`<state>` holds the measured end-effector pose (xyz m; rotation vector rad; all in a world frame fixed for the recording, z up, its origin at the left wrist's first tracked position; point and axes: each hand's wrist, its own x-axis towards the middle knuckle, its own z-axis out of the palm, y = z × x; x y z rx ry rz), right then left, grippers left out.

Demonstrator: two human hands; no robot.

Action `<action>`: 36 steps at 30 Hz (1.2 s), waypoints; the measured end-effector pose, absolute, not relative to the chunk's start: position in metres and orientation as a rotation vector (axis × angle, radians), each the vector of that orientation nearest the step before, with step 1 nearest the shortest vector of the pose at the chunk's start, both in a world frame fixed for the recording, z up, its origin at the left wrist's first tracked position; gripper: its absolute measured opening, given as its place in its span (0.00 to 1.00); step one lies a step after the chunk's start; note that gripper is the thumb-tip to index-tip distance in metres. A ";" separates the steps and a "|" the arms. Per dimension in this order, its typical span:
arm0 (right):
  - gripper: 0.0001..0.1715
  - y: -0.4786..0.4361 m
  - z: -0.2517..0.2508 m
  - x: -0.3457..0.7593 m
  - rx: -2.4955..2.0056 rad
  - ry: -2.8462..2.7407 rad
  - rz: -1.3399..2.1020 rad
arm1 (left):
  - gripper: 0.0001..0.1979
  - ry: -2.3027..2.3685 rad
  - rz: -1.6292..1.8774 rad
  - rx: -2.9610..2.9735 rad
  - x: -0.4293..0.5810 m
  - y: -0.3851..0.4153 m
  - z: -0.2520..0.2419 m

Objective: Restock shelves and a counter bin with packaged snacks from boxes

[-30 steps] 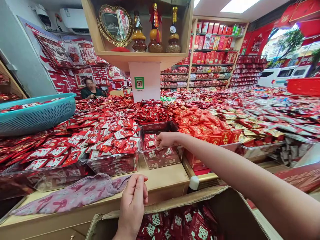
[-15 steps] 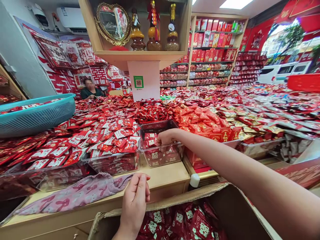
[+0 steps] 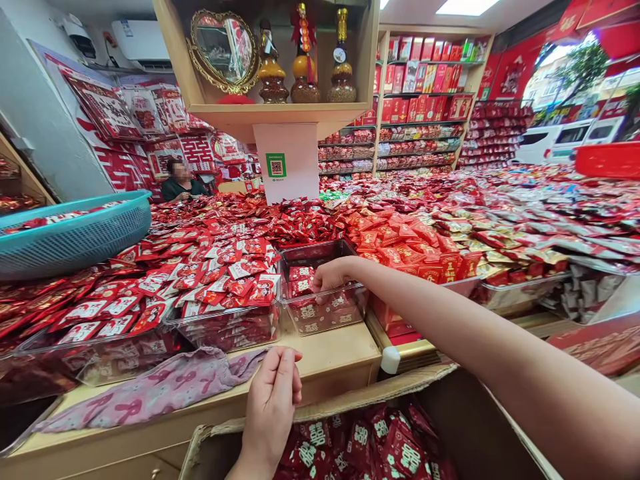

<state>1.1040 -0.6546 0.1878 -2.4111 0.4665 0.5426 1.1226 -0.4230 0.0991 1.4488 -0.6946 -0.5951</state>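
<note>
My right hand point(image 3: 333, 277) reaches down into a clear plastic bin point(image 3: 320, 327) on the counter. Its fingers are bent and pressed together among red packets point(image 3: 301, 281) with white double-happiness marks. Whatever its fingertips grip is hidden behind the bin's front wall. Nearer to me, my left hand point(image 3: 273, 407) hovers above the edge of an open cardboard box point(image 3: 205, 443), fingers curled and thumb pressed against them, with nothing showing in it. Dark red packets point(image 3: 360, 440) with similar pale marks lie inside that box.
Clear bins heaped with red-and-white packets point(image 3: 245, 270) stand left, orange-red packets point(image 3: 400, 243) right. A pink patterned cloth point(image 3: 150, 393) lies along the counter. A blue basket point(image 3: 75, 233) sits far left. A white-capped object point(image 3: 390, 360) stands by the box. Behind sits a person point(image 3: 183, 183).
Both hands keep nearly the same place and shape. The view has shifted very slightly.
</note>
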 end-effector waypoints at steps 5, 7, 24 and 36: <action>0.23 -0.657 0.188 1.102 -2.363 0.491 0.540 | 0.15 -0.711 -0.599 1.451 1.123 -0.422 0.100; 0.20 -0.657 0.186 1.102 -2.330 0.501 0.547 | 0.15 -0.707 -0.600 1.452 1.123 -0.422 0.101; 0.24 -0.652 0.181 1.110 -2.479 0.508 0.392 | 0.16 -0.658 -0.597 1.423 1.120 -0.424 0.104; 0.25 -0.657 0.181 1.119 -2.619 0.421 0.453 | 0.15 -0.684 -0.611 1.427 1.122 -0.422 0.102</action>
